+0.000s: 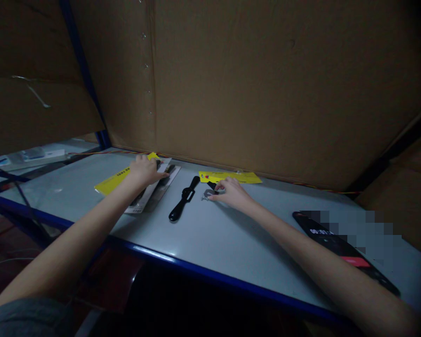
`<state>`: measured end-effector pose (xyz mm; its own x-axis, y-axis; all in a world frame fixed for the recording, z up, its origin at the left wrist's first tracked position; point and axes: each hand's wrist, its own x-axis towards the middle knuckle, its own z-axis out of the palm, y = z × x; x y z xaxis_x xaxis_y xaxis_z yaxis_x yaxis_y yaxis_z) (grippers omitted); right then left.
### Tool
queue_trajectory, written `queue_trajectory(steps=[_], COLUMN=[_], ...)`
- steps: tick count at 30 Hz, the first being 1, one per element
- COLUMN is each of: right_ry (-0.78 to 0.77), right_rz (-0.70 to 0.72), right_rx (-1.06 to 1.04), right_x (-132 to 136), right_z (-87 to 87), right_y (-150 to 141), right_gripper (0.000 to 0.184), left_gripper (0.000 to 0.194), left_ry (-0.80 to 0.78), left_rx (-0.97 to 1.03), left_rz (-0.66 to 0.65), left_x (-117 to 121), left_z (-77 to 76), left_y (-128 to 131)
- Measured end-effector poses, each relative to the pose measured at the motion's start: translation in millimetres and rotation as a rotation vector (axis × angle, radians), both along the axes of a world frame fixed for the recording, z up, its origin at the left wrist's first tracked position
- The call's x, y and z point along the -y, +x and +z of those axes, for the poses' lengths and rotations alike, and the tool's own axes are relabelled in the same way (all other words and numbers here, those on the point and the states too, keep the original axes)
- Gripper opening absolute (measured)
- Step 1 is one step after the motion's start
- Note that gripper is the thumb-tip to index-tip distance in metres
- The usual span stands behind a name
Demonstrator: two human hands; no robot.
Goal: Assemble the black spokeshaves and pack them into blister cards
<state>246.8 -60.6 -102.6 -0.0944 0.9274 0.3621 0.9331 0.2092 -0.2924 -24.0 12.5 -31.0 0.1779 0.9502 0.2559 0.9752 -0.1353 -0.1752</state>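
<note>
My left hand (143, 171) lies over a small stack of yellow-and-clear tool packs (149, 194), its thumb stretched across the upper one and its fingers curled at the far end. Dark tools show through the clear plastic. Between my hands rests a black spokeshave body (185, 199) with two handles, touched by neither. My right hand (231, 192) is just right of it, thumb and forefinger closed around a small dark part (212, 186). Small silvery metal pieces (205, 197) lie by the thumb tip; their exact shape is hard to make out.
A yellow card (245, 177) lies behind my right hand, near the cardboard wall (266, 93). To the right, a phone (347, 252) displays a timer beside my forearm. Thin coloured wires (122, 151) run along the back. The grey tabletop (203, 243) has a blue front edge.
</note>
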Motion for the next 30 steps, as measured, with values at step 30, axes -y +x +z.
queue_trajectory(steps=[30], right_ry=[-0.326], right_rz=[0.154], right_rx=[-0.820], right_x=[44], right_z=[32.0], right_y=[29], right_gripper=[0.037], left_gripper=[0.031], left_ry=[-0.896], left_rx=[0.982], left_rz=[-0.388], left_x=[24], left_z=[9.4], left_y=[53])
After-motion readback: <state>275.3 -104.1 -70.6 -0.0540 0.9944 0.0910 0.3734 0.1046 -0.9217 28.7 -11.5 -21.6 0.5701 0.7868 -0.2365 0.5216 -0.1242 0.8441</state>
